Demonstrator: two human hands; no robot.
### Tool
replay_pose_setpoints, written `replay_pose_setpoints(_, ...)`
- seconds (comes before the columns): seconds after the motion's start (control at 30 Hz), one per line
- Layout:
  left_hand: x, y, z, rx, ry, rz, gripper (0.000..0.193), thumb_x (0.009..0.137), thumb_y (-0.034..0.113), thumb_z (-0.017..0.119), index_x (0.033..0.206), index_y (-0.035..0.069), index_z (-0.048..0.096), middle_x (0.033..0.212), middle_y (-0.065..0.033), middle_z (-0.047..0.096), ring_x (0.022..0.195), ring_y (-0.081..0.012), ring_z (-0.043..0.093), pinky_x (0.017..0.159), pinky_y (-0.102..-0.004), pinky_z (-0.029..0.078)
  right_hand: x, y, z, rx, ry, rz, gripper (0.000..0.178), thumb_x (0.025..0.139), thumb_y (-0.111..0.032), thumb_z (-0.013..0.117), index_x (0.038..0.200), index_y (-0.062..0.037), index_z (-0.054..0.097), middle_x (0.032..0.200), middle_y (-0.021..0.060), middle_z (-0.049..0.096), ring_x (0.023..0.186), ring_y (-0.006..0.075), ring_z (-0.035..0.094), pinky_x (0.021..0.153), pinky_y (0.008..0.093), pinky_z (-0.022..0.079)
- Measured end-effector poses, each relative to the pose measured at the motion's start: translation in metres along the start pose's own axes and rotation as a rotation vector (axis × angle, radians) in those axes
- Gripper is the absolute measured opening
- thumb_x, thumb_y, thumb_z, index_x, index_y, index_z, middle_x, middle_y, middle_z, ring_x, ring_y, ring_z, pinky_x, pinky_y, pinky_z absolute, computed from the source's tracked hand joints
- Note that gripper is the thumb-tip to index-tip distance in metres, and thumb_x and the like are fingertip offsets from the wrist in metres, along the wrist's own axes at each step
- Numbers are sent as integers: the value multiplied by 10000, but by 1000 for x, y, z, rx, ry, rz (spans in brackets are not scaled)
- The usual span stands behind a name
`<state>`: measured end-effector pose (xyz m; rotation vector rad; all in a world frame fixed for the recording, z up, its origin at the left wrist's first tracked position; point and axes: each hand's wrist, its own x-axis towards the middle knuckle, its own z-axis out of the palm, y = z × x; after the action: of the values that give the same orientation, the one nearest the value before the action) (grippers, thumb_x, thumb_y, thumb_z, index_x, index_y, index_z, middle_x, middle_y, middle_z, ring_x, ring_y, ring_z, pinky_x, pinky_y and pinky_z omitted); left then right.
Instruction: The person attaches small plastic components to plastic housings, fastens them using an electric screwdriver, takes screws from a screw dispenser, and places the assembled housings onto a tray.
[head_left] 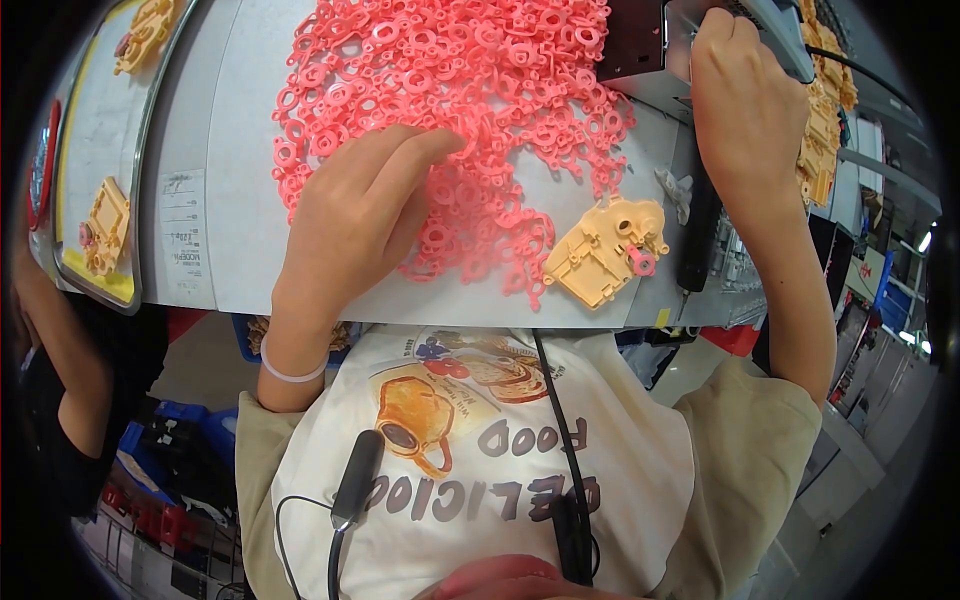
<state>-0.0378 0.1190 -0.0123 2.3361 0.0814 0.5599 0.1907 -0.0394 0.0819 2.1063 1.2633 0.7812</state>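
Note:
My left hand (355,215) reaches over a wide pile of small pink plastic ring-shaped parts (430,60). Its fingers are loosely bent and stretched out, the index fingertip touching the pile, with thumb and index apart. At the upper right, my right hand (745,105) is closed by a metal box-like device (635,75); its curled fingers hide whatever is in them. Between the two hands, near the table's front edge, lies a pale yellow moulded plastic housing (605,255). A pink part (641,261) sits on its right side.
A black electric screwdriver (696,225) stands right of the housing, beside a crumpled clear wrapper (675,192). Pale yellow housings (825,120) are stacked at the far right. On the left runs a yellow-edged tray track (125,150) carrying two housings. Another person's arm (65,350) shows at left.

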Motion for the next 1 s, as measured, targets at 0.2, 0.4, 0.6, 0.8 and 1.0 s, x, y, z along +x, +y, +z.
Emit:
replay_pose_setpoints(0.2,1,-1,0,11,4,20,433,708,-83,630,1113,69,619,941,-113,639,823,-293,626,689,-389,509,-2,6,13,-109,-15,-40,95,825,-78,611,884,-97,539,860,55,647,761,187,701,550,283,535)
replay_pose_setpoints(0.4,-1,-1,0,23,-2,17,427,710,-74,637,1108,78,618,945,-109,642,822,-292,626,690,-392,509,2,30,16,260,62,-80,124,883,-155,616,973,-72,634,867,84,670,737,243,688,642,341,530)
replay_pose_setpoints(0.6,-1,-1,1,22,4,10,421,713,-71,638,1105,84,621,951,-109,643,823,-291,630,686,-389,511,9,47,2,618,-242,92,204,910,-234,611,1011,-80,698,815,95,691,695,240,667,647,339,497)
replay_pose_setpoints(0.8,-1,-1,0,20,4,-5,413,716,-71,636,1100,80,625,954,-110,642,822,-291,629,682,-390,511,11,39,7,471,-230,88,198,914,-237,589,994,-84,686,788,89,688,717,241,678,654,329,502)
replay_pose_setpoints(1.0,1,-1,-1,17,-5,6,409,717,-62,642,1102,75,626,945,-109,640,812,-289,626,675,-388,507,2,33,9,387,-173,136,177,928,-238,578,990,-100,668,826,93,697,749,285,680,669,370,518)
